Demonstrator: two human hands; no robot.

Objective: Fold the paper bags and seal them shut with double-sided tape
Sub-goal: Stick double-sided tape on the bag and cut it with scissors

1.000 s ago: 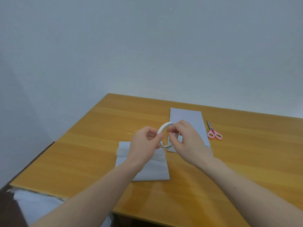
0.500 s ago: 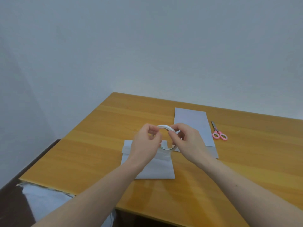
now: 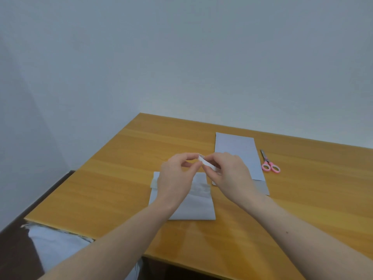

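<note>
Tape roll (image 3: pixel 207 164) has tipped flatter; both hands' fingers (image 3: pixel 198 165) pinch it above the folded bag (image 3: pixel 198 207)

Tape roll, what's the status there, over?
Both hands up: left hand and right hand pinch the tape roll above the folded paper bag. Second paper bag lies flat. Scissors aside, nothing blocking.

The orange-brown wooden table (image 3: pixel 121 178) is smooth and shiny (light glints near its front edge). On it, the folded white paper bag (image 3: pixel 198 207) looks matt, and so does the flat white paper bag (image 3: pixel 236 150) behind it. Right of that, small scissors (image 3: pixel 269 164) have shiny pink plastic handles and grey metal blades.
</note>
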